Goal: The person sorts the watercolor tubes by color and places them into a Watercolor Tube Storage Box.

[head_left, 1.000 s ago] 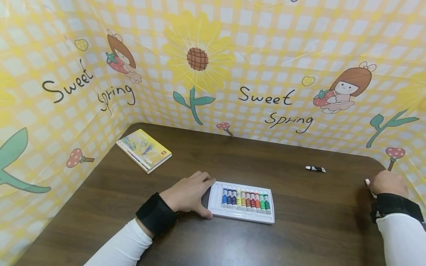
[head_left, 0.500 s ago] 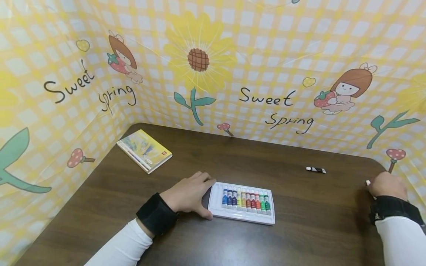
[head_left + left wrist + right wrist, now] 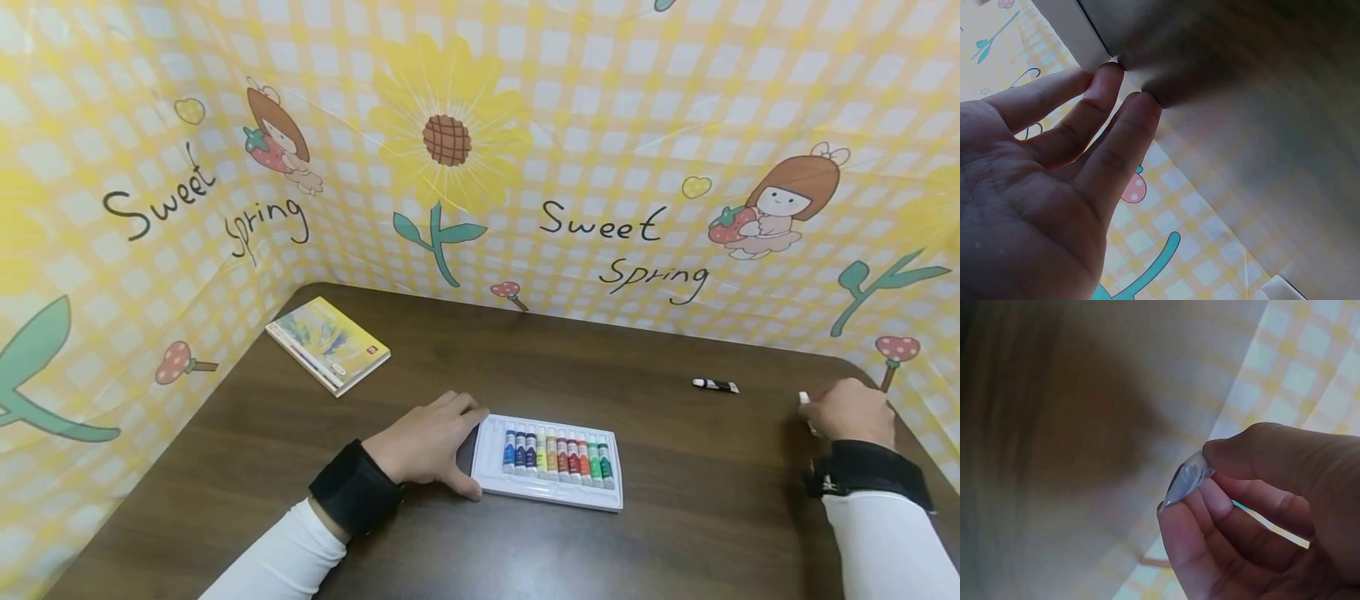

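Observation:
A white paint tray [image 3: 546,495] lies on the brown table, holding a row of small paint tubes [image 3: 557,456] in several colours. My left hand [image 3: 431,446] holds the tray's left end, thumb at the near corner and forefinger at the far one. In the left wrist view, the fingertips of my left hand [image 3: 1066,169] rest by the tray's white edge [image 3: 1075,37]. At the table's right, my right hand [image 3: 853,414] pinches a white paint tube [image 3: 804,400]. The right wrist view shows this tube's flat silvery end [image 3: 1184,482] between thumb and fingers.
A black paint tube [image 3: 716,386] lies alone on the table [image 3: 675,533], between the tray and my right hand. A yellow-covered book [image 3: 327,344] is at the back left. Yellow checked cloth [image 3: 480,167] rises along the back and sides.
My right hand has moved left with the white tube, coming away from the table's right edge. The left hand stays on the tray. The view has shifted very slightly.

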{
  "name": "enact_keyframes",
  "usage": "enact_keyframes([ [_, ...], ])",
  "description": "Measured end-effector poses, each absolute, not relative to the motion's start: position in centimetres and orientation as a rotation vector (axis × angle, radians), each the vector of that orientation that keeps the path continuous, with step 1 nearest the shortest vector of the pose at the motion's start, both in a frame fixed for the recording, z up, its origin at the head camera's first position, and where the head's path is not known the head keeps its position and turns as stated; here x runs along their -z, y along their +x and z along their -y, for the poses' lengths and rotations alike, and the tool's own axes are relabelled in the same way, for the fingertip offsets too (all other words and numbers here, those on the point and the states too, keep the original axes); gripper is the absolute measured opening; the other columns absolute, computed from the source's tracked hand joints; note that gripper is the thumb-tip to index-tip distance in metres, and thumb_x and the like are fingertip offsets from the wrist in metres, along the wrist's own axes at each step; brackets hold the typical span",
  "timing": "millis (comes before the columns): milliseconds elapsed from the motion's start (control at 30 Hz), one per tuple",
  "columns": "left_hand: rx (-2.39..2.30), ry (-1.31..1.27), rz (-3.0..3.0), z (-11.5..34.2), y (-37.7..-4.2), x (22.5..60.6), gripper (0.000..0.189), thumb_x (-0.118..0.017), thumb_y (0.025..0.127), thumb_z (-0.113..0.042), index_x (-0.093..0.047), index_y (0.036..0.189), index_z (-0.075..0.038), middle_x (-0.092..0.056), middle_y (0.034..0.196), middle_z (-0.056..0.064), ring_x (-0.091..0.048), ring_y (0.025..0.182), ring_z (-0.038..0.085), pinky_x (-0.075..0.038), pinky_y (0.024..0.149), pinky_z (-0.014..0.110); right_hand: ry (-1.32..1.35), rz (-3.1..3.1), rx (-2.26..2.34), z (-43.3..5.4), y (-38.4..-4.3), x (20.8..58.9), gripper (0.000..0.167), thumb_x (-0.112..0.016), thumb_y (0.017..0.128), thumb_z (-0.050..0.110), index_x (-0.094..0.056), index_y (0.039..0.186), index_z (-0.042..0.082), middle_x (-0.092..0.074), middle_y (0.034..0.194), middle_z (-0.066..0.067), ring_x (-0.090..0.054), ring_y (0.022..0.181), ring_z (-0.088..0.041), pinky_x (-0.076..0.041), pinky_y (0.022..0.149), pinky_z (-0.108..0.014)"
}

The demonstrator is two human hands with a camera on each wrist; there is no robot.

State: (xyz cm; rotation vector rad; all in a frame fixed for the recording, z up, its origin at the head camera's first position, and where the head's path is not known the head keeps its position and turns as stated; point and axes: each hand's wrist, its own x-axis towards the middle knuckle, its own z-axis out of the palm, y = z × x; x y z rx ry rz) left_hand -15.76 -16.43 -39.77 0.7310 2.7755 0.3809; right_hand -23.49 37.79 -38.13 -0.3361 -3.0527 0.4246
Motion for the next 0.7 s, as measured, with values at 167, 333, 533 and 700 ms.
enact_keyframes([
  [167,-0.382,0.733,-2.775,16.5,-15.8,39.8,0.103,-0.092,0.074,-0.057,-0.053,0.154,-0.005,-0.057,0.148,0.013,-0.052,0.133,0.026,-0.053,0.108,0.048,-0.382,3.043,-0.525,-36.1,-23.7,38.3,0.034,-0.068,0.091,0.016,-0.073,0.110,-0.012,-0.069,0.103,-0.040,-0.062,0.091,-0.059,-0.048,0.071,-0.059],
  [333,-0.383,0.735,-2.771,16.4,-15.8,39.8,0.103,-0.092,0.074,-0.057,-0.053,0.154,-0.005,-0.057,0.148,0.013,-0.051,0.134,0.026,-0.053,0.109,0.048,-0.380,3.029,-0.563,-35.0,-23.7,38.4,0.036,-0.066,0.094,0.019,-0.073,0.113,-0.010,-0.069,0.111,-0.039,-0.060,0.098,-0.059,-0.047,0.073,-0.058],
  [533,-0.384,0.732,-2.768,16.4,-15.8,39.8,0.103,-0.092,0.074,-0.057,-0.053,0.154,-0.006,-0.056,0.149,0.013,-0.051,0.134,0.026,-0.053,0.109,0.048,-0.369,2.988,-0.608,-33.3,-23.5,38.0,0.036,-0.065,0.097,0.022,-0.074,0.114,-0.009,-0.068,0.117,-0.038,-0.056,0.106,-0.062,-0.046,0.077,-0.061],
  [700,-0.382,0.735,-2.769,16.4,-15.8,39.7,0.103,-0.093,0.073,-0.057,-0.053,0.154,-0.005,-0.056,0.148,0.013,-0.052,0.134,0.026,-0.053,0.109,0.047,-0.337,2.944,-0.638,-31.5,-23.2,37.8,0.036,-0.066,0.098,0.023,-0.074,0.112,-0.009,-0.069,0.118,-0.037,-0.055,0.110,-0.063,-0.047,0.082,-0.064],
])
